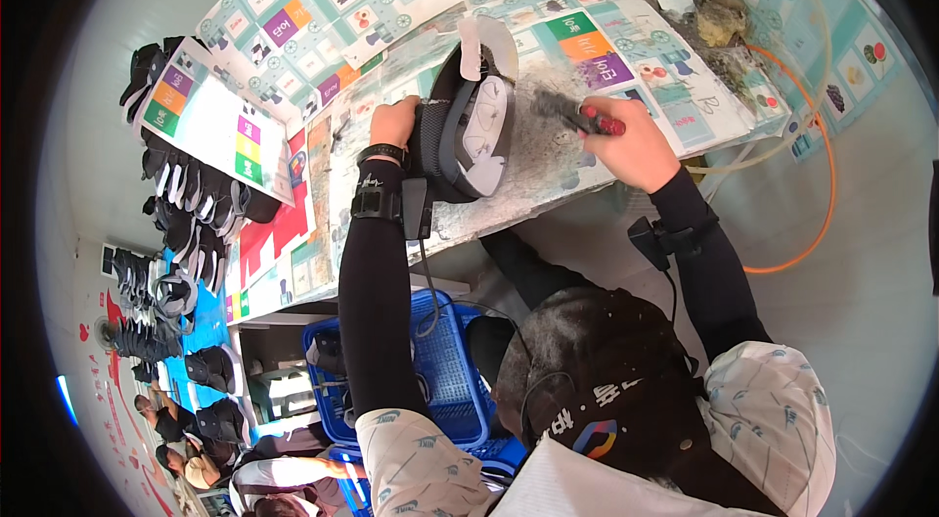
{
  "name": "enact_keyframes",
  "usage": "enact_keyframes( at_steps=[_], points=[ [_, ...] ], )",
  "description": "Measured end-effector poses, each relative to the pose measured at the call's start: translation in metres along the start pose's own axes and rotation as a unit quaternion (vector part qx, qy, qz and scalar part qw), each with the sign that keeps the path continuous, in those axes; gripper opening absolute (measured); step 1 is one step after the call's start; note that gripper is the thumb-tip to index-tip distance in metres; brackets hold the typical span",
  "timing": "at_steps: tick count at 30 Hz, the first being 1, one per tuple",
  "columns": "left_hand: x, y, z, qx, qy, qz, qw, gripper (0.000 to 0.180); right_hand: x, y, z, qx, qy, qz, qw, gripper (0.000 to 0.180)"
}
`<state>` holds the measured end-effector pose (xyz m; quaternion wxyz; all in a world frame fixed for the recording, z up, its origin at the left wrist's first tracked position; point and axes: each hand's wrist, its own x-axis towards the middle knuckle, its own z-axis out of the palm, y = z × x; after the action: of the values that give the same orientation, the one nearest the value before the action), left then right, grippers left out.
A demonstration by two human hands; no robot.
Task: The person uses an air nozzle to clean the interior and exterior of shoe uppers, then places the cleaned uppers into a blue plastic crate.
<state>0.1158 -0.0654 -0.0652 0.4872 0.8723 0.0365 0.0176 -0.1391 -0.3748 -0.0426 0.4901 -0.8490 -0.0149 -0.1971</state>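
My left hand [394, 122] is closed on the edge of a black mesh shoe upper [427, 140]. The upper is tilted on its side over the worktable [543, 165], its white underside facing right. A pale strip stands up at its top end. In my right hand [634, 140] is a brush [603, 123] with a red and black handle, fingers wrapped round it. Its dark bristles point left toward the upper, with a gap between them, above a dark-stained patch of the table covering.
At the far right sits a crusted pot [719, 16], with an orange hose [833, 175] curving down beside it. Blue baskets [445, 370] stand below the table's near edge. Rows of black shoe pieces [196, 194] line the left, where other people [181, 429] sit.
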Motion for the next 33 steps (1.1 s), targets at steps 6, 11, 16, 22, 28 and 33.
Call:
enact_keyframes(
  at_steps=[6, 11, 16, 22, 28, 33],
  points=[
    [0.011, -0.011, -0.01, -0.033, -0.007, 0.012, 0.999, 0.056, -0.009, -0.014, -0.008, -0.024, -0.065, 0.013, 0.998, 0.031],
    [-0.03, 0.035, -0.001, 0.048, -0.029, -0.007, 0.998, 0.056, -0.013, -0.005, -0.013, -0.04, -0.113, 0.001, 0.993, 0.031],
    [-0.039, 0.032, -0.012, -0.053, -0.009, 0.011, 0.998, 0.054, -0.012, -0.022, -0.012, 0.042, -0.084, -0.003, 0.996, 0.022],
    [-0.013, 0.006, -0.014, -0.086, -0.023, -0.001, 0.996, 0.052, -0.012, -0.019, -0.002, -0.001, -0.129, -0.061, 0.99, 0.028],
    [-0.029, 0.015, -0.012, -0.159, 0.013, 0.025, 0.987, 0.052, -0.012, -0.004, 0.0, -0.004, -0.133, -0.112, 0.985, 0.023],
    [-0.037, 0.019, -0.026, -0.098, 0.007, 0.02, 0.995, 0.042, -0.014, -0.028, -0.018, 0.01, -0.158, 0.048, 0.986, 0.038]
  ],
)
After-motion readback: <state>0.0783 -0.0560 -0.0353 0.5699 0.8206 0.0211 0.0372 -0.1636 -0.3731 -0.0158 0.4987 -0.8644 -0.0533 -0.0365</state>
